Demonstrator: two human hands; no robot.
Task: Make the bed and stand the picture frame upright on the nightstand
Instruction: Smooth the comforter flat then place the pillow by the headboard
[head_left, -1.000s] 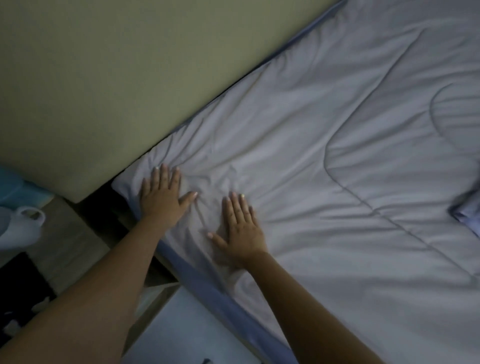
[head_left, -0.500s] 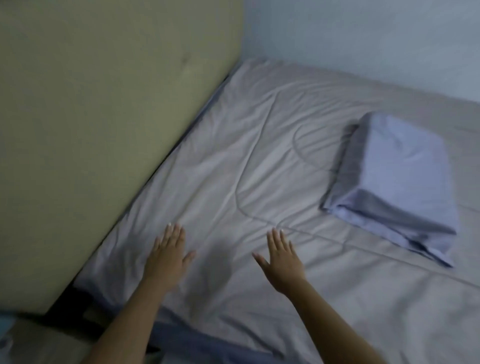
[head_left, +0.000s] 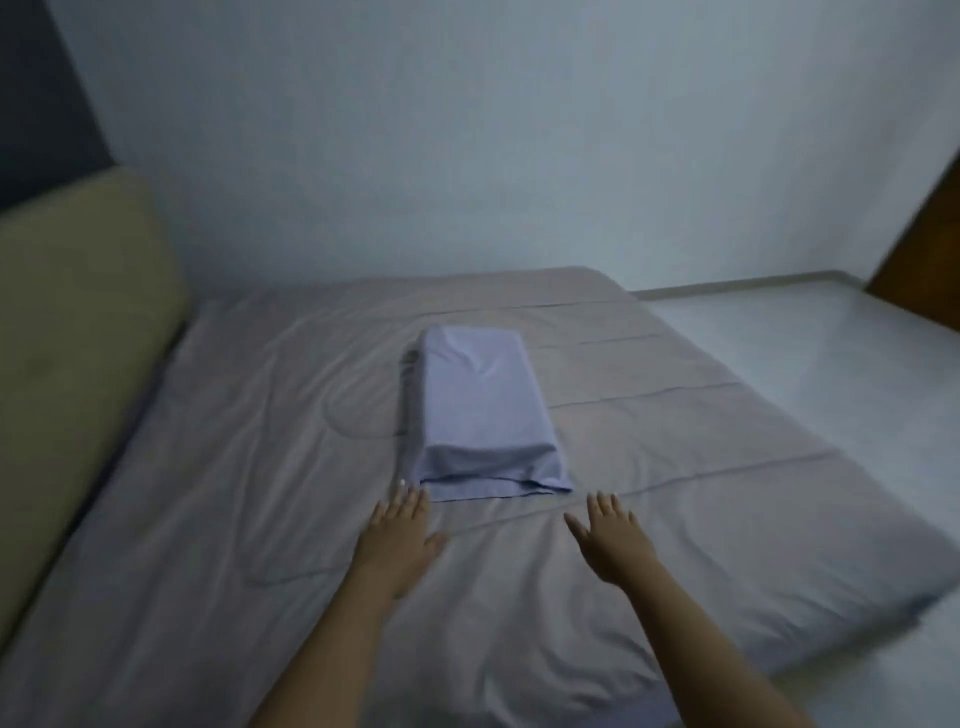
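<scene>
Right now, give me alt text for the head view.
Two open hands, left hand and right hand, reach over a grey quilt toward a lilac pillow lying mid-bed. A beige headboard stands at left.

Both arms are stretched out forward, bare from the forearm down, coming in from the bottom edge and angling slightly toward each other. The left hand (head_left: 397, 540) is palm down with fingers straight and close together, thumb sticking out to the right side. The right hand (head_left: 613, 540) looks the same, flat and relaxed, fingers pointing ahead, thumb out to the left. Neither holds anything. They sit well apart, roughly level with each other.
</scene>
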